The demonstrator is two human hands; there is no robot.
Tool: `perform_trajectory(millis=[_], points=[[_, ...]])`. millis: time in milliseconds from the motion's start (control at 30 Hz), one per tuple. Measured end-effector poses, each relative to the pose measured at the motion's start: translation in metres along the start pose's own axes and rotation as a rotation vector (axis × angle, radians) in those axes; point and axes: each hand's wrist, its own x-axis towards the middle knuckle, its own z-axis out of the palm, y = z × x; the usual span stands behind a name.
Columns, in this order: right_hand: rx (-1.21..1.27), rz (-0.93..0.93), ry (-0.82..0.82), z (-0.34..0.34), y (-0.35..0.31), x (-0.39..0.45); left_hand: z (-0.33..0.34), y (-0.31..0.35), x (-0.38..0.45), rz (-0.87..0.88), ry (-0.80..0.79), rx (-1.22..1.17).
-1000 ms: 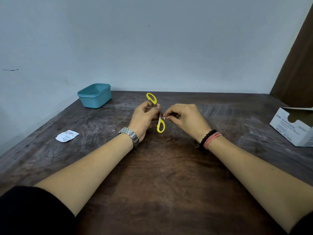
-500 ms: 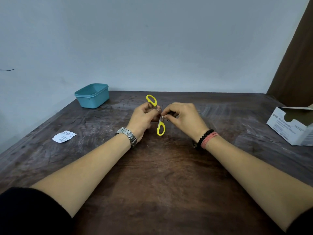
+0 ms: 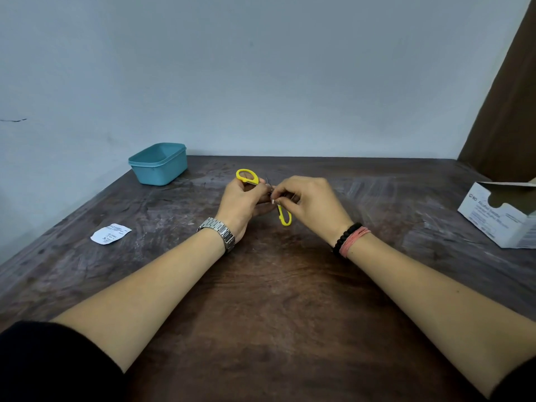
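Closer in now, right hand [image 3: 314,206] pinches at yellow scissors [image 3: 284,218] gripped by left hand [image 3: 243,205].

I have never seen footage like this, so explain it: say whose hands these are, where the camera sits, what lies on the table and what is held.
No machine here: a person works with two bare hands. The pictures come from one wide-angle camera worn on the head, looking forward and down, so both arms reach in from below. The left hand, above a metal watch, grips yellow-handled scissors over a dark wooden table; the right hand pinches them near the middle. On the table lie a teal tub far left, a small white packet nearer left, and an opened white carton at the right edge.
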Motion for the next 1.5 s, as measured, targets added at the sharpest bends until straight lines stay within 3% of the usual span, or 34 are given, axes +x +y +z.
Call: perform_trajectory(millis=[300, 533, 700, 900, 1100, 1267, 1433, 1500], points=[[-0.031, -0.035, 0.003, -0.001, 0.002, -0.001, 0.002, 0.000, -0.002, -0.004, -0.027, 0.028], [-0.092, -0.053, -0.158, 0.000, 0.002, -0.005, -0.005, 0.000, 0.003, -0.016, 0.115, -0.086], [-0.041, -0.031, -0.057, -0.001, 0.004, -0.001, 0.000, 0.000, 0.000, 0.006, 0.051, -0.013], [-0.030, -0.031, -0.177, -0.001, 0.004, -0.004, -0.008, 0.000, 0.007, -0.025, 0.178, -0.119], [0.029, 0.010, -0.016, -0.003, 0.001, -0.001, -0.001, -0.001, 0.001, 0.000, 0.060, -0.038], [-0.005, -0.011, -0.126, -0.002, 0.000, -0.004, -0.007, 0.000, 0.007, -0.007, 0.162, -0.136], [0.006, 0.015, -0.035, -0.003, 0.000, -0.002, -0.003, -0.004, 0.004, -0.007, 0.057, -0.055], [0.003, 0.011, -0.064, -0.003, 0.001, -0.003, -0.004, -0.002, 0.004, -0.008, 0.093, -0.098]])
